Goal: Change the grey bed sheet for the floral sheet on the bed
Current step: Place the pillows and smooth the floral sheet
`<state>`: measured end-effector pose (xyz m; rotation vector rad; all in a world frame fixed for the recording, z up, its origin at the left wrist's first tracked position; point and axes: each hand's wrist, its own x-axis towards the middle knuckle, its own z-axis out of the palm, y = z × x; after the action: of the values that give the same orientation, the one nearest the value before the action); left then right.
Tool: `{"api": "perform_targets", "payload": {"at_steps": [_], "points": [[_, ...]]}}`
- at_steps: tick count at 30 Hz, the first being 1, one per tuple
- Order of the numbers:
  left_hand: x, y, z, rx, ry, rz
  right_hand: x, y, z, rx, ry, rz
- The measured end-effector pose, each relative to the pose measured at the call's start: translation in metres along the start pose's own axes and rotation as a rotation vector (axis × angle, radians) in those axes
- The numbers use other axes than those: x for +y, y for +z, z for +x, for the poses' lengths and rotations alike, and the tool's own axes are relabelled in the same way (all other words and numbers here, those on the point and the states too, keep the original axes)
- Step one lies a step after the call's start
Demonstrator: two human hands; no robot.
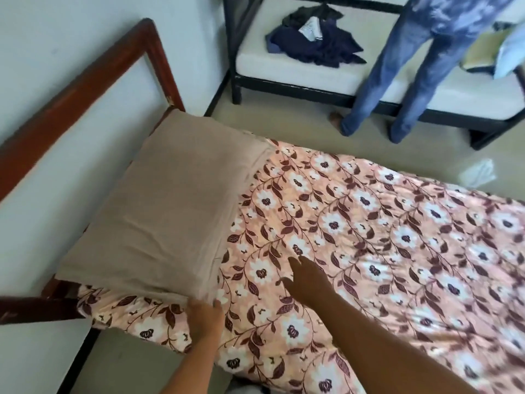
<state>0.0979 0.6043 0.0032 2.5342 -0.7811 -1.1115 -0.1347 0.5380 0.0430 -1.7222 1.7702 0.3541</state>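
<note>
The peach cotton sheet with white flowers and maroon leaves (369, 237) already covers the red-brown wooden-framed bed (85, 81). No grey sheet is in view, so the change looks nearly done. A taupe cloth pillow (170, 209) lies at the head. The left hand (206, 312) meets the pillow's near corner, probably to square it; whether its fingers grip cannot be told. The right hand (308, 280) rests flat on the sheet, fingers apart, likely smoothing. Nearby, a black-framed bed's white mattress (284, 72) carries dark crumpled clothes (312, 44).

Room being brightly lit; pink floral fabric sheet (377, 223) being glared at centre, blurred rightward; frame edges being bent.
</note>
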Motion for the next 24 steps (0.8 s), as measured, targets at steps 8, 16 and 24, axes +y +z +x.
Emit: {"api": "perform_targets", "payload": {"at_steps": [8,16,24], "points": [[0.052,0.098,-0.129,-0.157,0.486,0.549,0.140,0.015,-0.096,0.050,0.036,-0.057],[0.085,0.192,-0.276,-0.259,0.764,0.835,0.296,0.012,-0.203,0.107,0.094,-0.040],[0.106,0.237,-0.355,-0.349,0.953,1.018,0.390,0.004,-0.267,0.187,0.278,0.007]]}}
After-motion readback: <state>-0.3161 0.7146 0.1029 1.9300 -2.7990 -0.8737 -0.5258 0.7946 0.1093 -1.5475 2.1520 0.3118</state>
